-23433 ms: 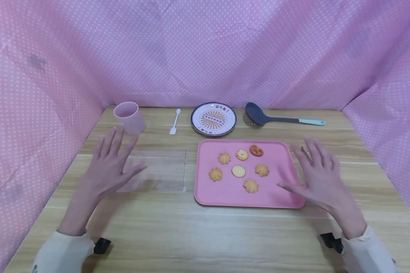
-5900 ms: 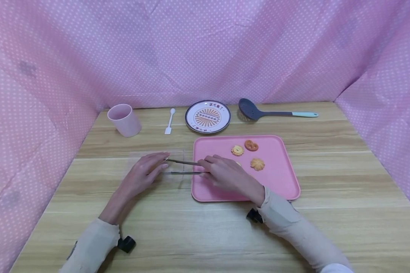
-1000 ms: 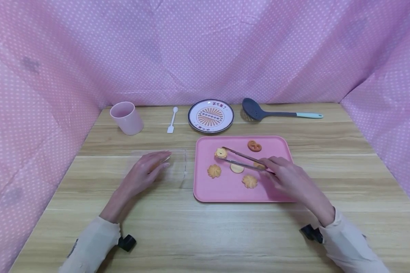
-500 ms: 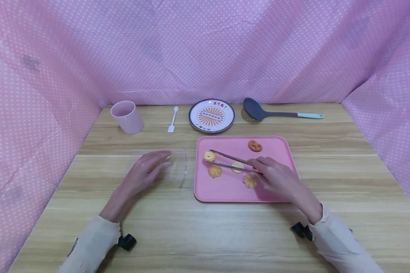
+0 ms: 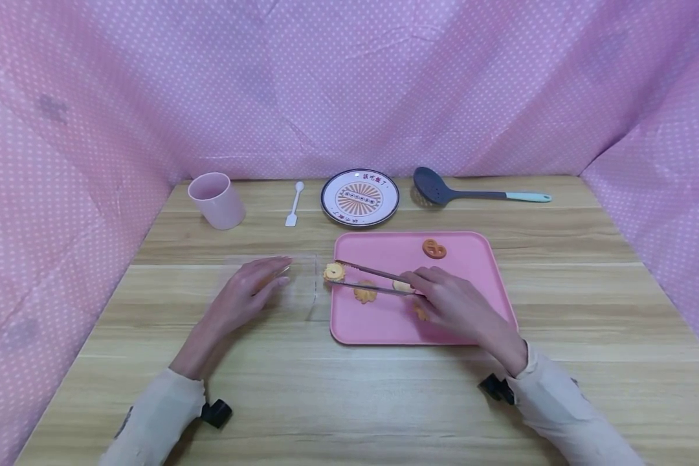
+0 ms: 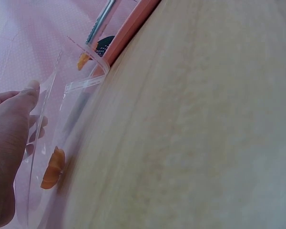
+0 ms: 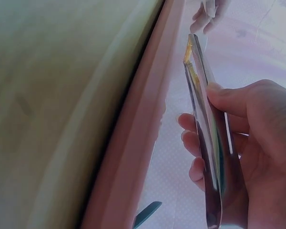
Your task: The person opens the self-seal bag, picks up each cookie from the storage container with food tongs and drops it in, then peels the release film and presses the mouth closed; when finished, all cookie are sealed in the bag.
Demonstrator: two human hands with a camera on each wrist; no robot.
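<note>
The walls [image 5: 349, 84] are pink cloth with small white dots. The table [image 5: 349, 401] is pale wood with light and darker grain bands. The tray [image 5: 472, 259] is plain pink. On it lie golden-yellow cookies [image 5: 365, 294] and 1 darker orange-brown pretzel cookie [image 5: 434, 248]. The cookie [image 5: 332, 272] in the silver tongs [image 5: 373, 279] is yellow with a paler centre. The bag [image 5: 294, 291] is clear, with an orange cookie [image 6: 53, 168] showing through it. The cup [image 5: 215, 200] is pale pink. The spoon [image 5: 296, 206] is white. The plate [image 5: 360, 198] is white with a dark rim, an orange sunburst and red characters. The ladle [image 5: 437, 189] is dark grey-blue with a light teal handle end. Both sleeves [image 5: 145, 421] are cream.
</note>
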